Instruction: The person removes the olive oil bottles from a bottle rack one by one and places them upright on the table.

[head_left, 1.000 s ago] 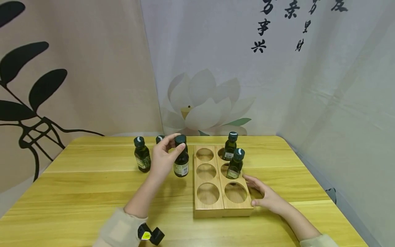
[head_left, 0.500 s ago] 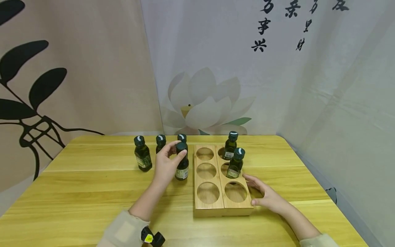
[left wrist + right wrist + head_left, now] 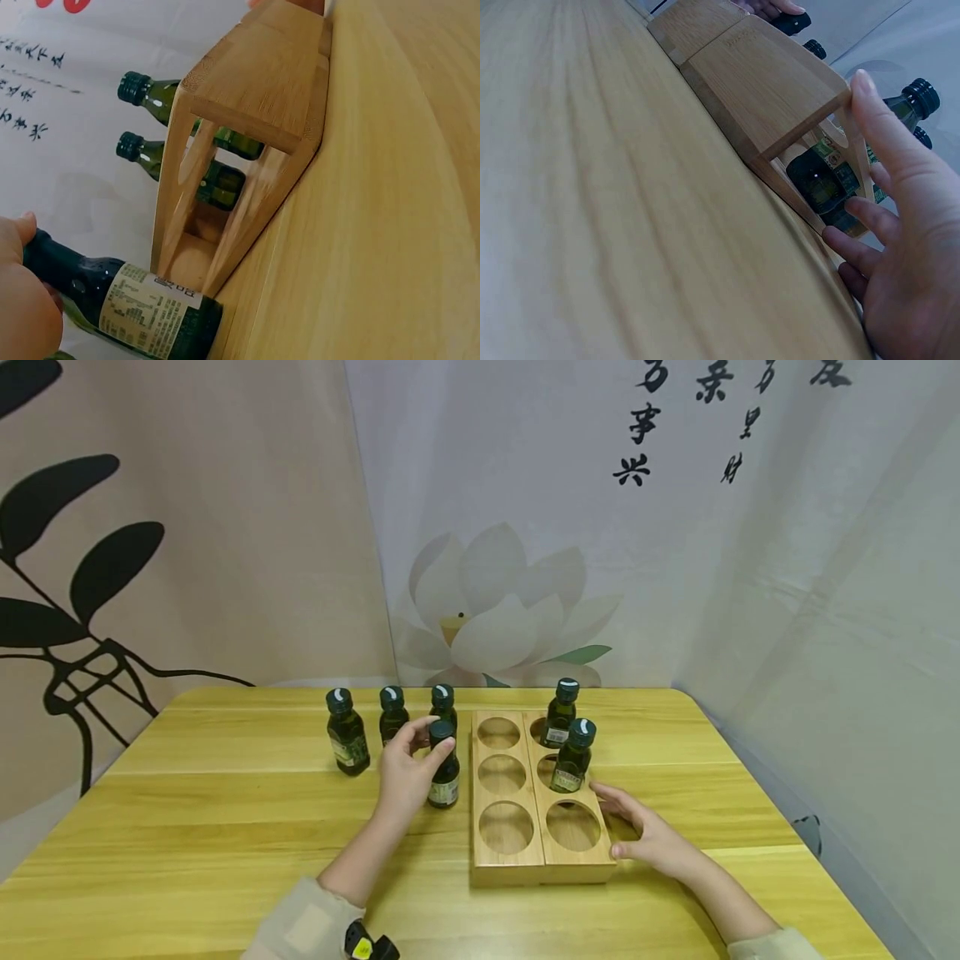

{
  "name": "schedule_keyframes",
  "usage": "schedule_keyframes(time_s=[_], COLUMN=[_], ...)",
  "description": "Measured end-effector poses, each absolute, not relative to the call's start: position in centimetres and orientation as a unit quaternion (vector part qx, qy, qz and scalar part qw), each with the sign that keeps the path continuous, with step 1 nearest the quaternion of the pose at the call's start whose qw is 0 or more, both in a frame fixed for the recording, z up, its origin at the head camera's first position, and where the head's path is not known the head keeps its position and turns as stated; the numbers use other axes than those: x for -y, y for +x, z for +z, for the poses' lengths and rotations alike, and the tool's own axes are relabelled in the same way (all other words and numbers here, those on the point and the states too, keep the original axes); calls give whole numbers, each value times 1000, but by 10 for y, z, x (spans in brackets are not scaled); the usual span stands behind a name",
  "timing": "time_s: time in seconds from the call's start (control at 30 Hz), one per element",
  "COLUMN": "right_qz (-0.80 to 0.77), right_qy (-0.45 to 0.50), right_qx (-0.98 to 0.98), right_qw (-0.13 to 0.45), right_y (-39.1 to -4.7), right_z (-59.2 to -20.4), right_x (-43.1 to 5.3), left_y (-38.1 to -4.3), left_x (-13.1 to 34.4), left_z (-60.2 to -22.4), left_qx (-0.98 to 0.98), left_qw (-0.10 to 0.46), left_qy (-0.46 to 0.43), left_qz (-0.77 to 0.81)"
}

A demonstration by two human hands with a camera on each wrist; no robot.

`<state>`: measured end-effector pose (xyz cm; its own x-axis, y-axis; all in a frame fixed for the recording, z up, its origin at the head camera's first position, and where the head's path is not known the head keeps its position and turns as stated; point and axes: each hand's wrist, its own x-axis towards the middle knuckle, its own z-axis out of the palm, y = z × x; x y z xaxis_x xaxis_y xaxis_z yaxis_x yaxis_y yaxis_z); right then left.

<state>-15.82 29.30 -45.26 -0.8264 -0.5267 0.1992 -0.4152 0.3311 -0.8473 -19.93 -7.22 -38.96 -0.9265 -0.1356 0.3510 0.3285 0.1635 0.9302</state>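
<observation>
My left hand (image 3: 405,777) pinches the dark cap end of a small green glass bottle (image 3: 150,307) with a pale label, just left of the wooden rack (image 3: 506,866). Whether its base touches the table I cannot tell. The rack has two rows of round holes. Two more green bottles stand in its right row, the far bottle (image 3: 561,714) and the middle bottle (image 3: 572,760). My right hand (image 3: 648,835) rests against the rack's right side near the front corner, fingers spread; in the right wrist view the thumb lies at the top edge.
On the wooden table (image 3: 225,827), left of the rack, stand three more green bottles: a left bottle (image 3: 347,735), a middle bottle (image 3: 392,706) and a right bottle (image 3: 443,702), the latter two partly behind my left hand. A printed curtain (image 3: 525,527) hangs behind.
My left hand has moved lower and nearer to me with the bottle, uncovering more of the bottles behind. My right hand and the rack stay put.
</observation>
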Motion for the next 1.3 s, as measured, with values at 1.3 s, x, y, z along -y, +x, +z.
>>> schedule_keyframes(time_s=[1.3], right_qz=[-509], right_qy=[-277], right_qx=[-812], right_qw=[70], right_y=[-156], right_z=[-451], right_x=[-292], left_y=[-183], left_x=[0], left_z=[-338], left_qx=[692], left_qw=[167], left_qy=[-201], left_qz=[-673])
